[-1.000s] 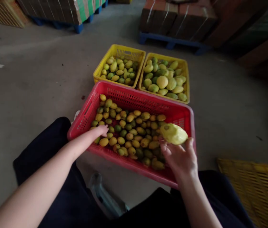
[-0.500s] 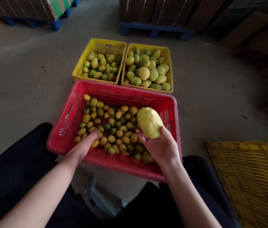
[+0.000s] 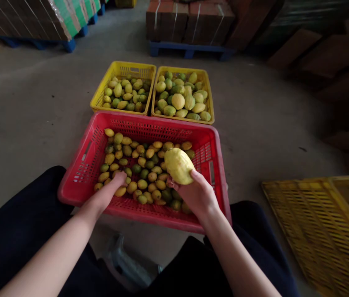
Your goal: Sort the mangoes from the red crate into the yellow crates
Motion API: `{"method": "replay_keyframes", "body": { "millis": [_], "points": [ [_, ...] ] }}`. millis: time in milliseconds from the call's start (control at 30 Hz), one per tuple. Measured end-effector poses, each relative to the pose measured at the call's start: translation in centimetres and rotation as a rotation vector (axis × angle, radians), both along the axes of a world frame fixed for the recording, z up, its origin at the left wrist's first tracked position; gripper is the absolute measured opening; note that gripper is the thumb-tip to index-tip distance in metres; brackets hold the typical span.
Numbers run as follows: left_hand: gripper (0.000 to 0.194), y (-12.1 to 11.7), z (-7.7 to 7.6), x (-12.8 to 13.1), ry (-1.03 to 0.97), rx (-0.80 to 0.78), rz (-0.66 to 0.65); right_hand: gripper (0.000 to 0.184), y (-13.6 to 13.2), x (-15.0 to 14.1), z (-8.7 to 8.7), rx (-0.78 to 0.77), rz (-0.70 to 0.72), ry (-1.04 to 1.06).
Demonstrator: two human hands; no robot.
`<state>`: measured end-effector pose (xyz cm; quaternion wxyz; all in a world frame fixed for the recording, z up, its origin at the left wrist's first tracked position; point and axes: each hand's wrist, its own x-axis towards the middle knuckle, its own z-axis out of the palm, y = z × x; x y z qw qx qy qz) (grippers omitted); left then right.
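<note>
A large pale-yellow lemon (image 3: 179, 166) with a bumpy rind rests in my right hand (image 3: 194, 194), fingers and thumb closed round its lower side. It is above the right part of a red plastic crate (image 3: 220, 175). Many small yellow and green lemons (image 3: 143, 184) cover much of the crate floor. My left hand (image 3: 118, 182) is down inside the crate on the left, among the small lemons. Its fingers curl downward and are closed; whatever they grip is hidden beneath the hand.
Behind the red crate stand two yellow crates, the left crate (image 3: 92, 99) and the right crate (image 3: 211, 97), both with larger lemons. An overturned-looking yellow crate (image 3: 310, 227) lies at the right. Boxes (image 3: 168, 24) on a blue pallet (image 3: 189, 50) stand further back.
The view has tilted up and shifted slightly right, so the crates appear lower and further left. My right hand still holds the large lemon; my left hand remains among the small ones.
</note>
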<state>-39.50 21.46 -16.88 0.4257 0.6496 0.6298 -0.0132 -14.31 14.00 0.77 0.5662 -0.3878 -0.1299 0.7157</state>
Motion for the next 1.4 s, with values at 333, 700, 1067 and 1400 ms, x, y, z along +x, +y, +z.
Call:
{"method": "replay_keyframes", "body": {
  "millis": [333,700,1067,1400],
  "points": [
    [0.027,5.0,6.9,1.4,-0.455,-0.014,0.127,0.032,1.5,-1.8,-1.6,0.023,0.078,-0.036],
    [0.063,-1.7,17.5,1.1,-0.819,0.250,-0.040,0.071,-0.4,-3.2,-2.2,0.347,-0.009,-0.595],
    [0.049,-1.6,17.3,2.3,-0.743,0.705,-0.146,0.055,0.1,-3.4,-3.7,0.542,-0.266,-1.095],
    [0.051,-2.0,16.5,2.5,-0.726,0.723,-0.214,0.050,-0.4,-3.5,-2.6,0.628,-0.301,-1.237]
  ]
}}
